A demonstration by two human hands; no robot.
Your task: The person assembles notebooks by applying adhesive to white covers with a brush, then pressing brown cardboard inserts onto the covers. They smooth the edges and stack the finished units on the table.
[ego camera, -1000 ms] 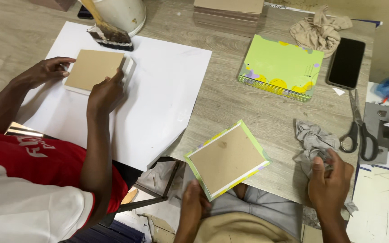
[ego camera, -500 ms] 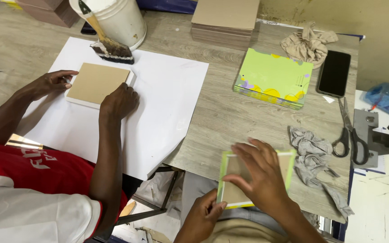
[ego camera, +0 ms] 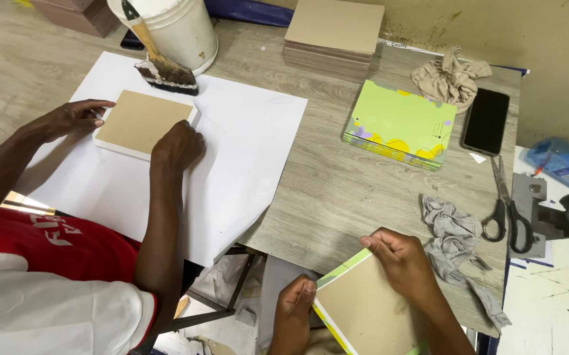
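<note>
My left hand (ego camera: 295,299) pinches the left corner of a brown board with a green-and-yellow wrapped edge (ego camera: 366,309), held tilted at the table's near edge. Resting on that board's top edge, my right hand (ego camera: 399,260) has its fingers curled over it. To the left, a co-worker in a red and white shirt presses both hands (ego camera: 178,146) on a tan board (ego camera: 141,121) lying on a large white sheet (ego camera: 245,151).
A stack of green patterned covers (ego camera: 399,121), a black phone (ego camera: 486,120), scissors (ego camera: 502,204), grey rags (ego camera: 452,230), a beige rag (ego camera: 450,77), a pile of brown boards (ego camera: 333,29), and a white bucket (ego camera: 179,29) with a glue brush (ego camera: 163,66) lie on the grey table (ego camera: 337,190).
My right hand drew back from flat on the board's face to its top edge. The board now sits lower and tilted at the table edge. The co-worker's hands stay on the tan board.
</note>
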